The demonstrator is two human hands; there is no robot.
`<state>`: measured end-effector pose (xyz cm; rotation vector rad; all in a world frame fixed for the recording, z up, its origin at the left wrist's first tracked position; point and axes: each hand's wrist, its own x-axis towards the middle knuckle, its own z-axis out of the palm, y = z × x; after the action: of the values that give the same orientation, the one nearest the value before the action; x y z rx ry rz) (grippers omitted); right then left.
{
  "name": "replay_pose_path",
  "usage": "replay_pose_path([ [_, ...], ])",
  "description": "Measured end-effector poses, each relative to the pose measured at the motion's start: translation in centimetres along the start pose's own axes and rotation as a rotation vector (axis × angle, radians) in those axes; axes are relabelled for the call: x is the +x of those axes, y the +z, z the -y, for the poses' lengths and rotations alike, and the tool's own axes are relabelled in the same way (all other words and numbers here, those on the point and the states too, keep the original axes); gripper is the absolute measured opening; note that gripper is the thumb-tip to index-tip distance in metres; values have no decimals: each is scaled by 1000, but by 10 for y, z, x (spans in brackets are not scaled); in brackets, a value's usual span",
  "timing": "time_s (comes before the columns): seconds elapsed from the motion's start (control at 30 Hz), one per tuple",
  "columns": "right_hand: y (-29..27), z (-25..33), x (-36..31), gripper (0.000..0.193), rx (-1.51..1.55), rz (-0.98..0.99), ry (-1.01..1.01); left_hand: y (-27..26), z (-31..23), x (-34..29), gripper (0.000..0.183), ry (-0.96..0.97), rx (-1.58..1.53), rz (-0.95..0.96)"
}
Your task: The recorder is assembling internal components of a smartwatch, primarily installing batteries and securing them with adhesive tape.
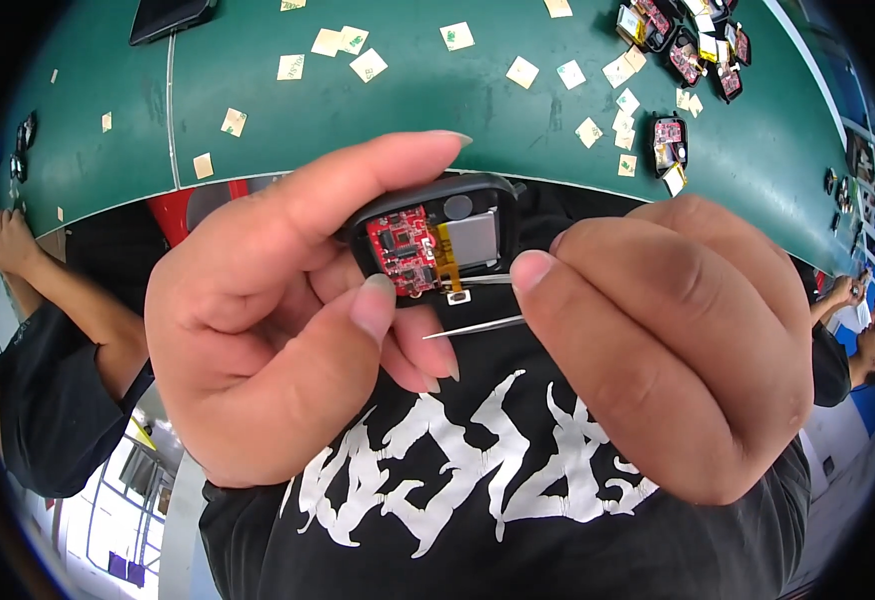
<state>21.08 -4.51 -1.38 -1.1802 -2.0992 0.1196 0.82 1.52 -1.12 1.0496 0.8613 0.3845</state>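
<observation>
In my left hand (258, 340) I hold a small black device housing (478, 186), tilted so its inside shows. The thumb presses near the lower corner of a red circuit board (401, 248) and the index finger lies over the top edge. Beside the board are a silver rectangular part (476, 240) and an orange flex cable (447, 255). A small white-edged piece (459, 297) sits at the cable's lower end. My right hand (678, 340) pinches metal tweezers (483, 326). Their tips are spread, one near the cable's end, the other lower, by my left fingertips.
Over the green table (278, 120) lie many cream paper squares (458, 36). More open housings with red boards (686, 58) cluster at the far right; another housing (669, 145) lies nearer. A dark flat object (170, 18) is at far left. Other people (68, 340) sit on both sides.
</observation>
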Motion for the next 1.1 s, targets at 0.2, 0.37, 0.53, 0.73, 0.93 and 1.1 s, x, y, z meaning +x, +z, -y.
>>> replay_pose_path([
  [0.2, 3, 9, 7, 26, 20, -57, -66, -5, -7, -17, 52, 88, 43, -9],
  [0.37, 4, 11, 2, 26, -16, -53, -3, 2, -7, -9, 53, -24, 16, -52],
  [0.53, 2, 16, 8, 25, -34, -66, -40, 2, -14, -21, 53, -7, 28, -75],
  [0.73, -2, 14, 7, 26, -89, 15, -40, -3, -2, -12, 52, 45, 18, 5],
  [0.93, -2, 7, 6, 29, -52, 46, -156, -2, -2, -15, 51, 53, 11, -6],
  [1.1, -2, 7, 7, 28, -31, 45, -141, -7, 3, -11, 49, 111, 56, 13],
])
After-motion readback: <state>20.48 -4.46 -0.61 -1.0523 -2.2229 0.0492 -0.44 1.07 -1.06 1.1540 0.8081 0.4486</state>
